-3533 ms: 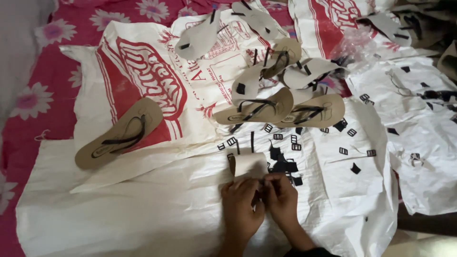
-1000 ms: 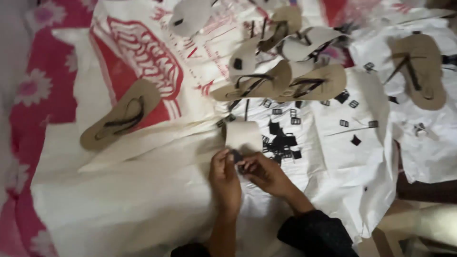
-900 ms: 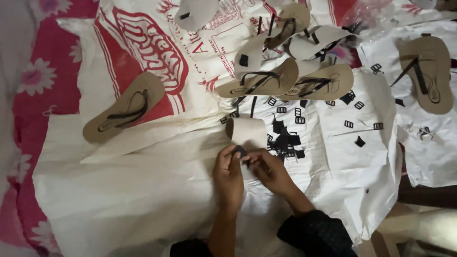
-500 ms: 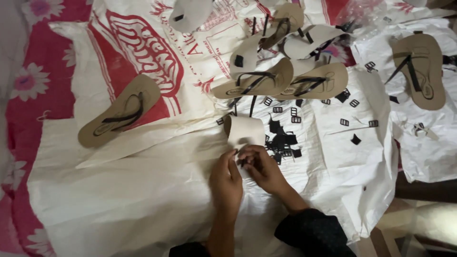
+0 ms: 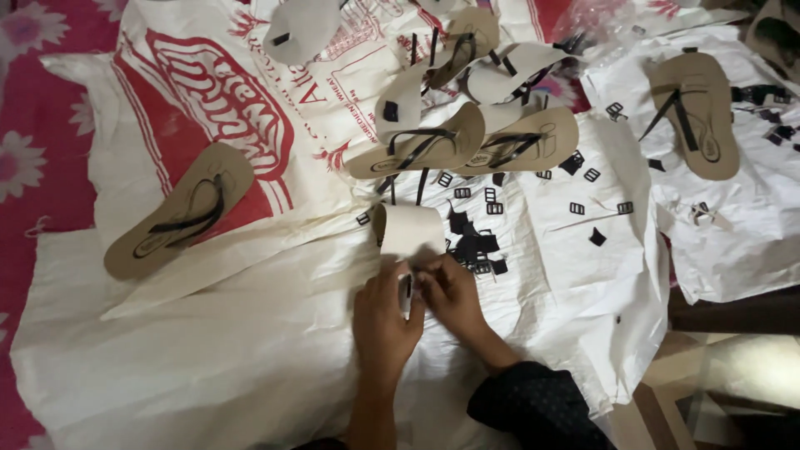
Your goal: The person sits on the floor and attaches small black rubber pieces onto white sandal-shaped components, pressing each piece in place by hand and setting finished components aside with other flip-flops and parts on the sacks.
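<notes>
Head view: I look straight down at my two hands, close together over white woven sacking (image 5: 208, 350) spread on a pink flowered cloth (image 5: 33, 125).
Far left: one finished tan sandal (image 5: 179, 210) with black straps lies alone on the sack's red print, well apart from me.
Left hand (image 5: 385, 321): fingers curled, thumb up against the near end of the pale sole (image 5: 408, 233). It pinches that end together with a short black strap piece (image 5: 406, 292) standing between my hands. How tightly it is closed I cannot tell.
Sole: it rises from my fingers and curls away from me, underside up, and its far end touches nothing I can make out.
Right hand (image 5: 450, 292): fingertips bent in and pressed to the same spot from the other side, wrist low on the sacking, dark dotted sleeve (image 5: 533, 408) trailing behind.
Just right of the sole: a small heap of black buckles and strap bits (image 5: 475, 250), very near my right knuckles.
Beyond: a pile of sandals and bare soles (image 5: 450, 133), and one more sandal (image 5: 696, 112) far right on another white sack.
Risk, as I judge it: the strap piece is small and held only by fingertips, so it could slip out if the springy sole flexes back.
Second risk: a nudge from my right hand could scatter the loose buckles.
</notes>
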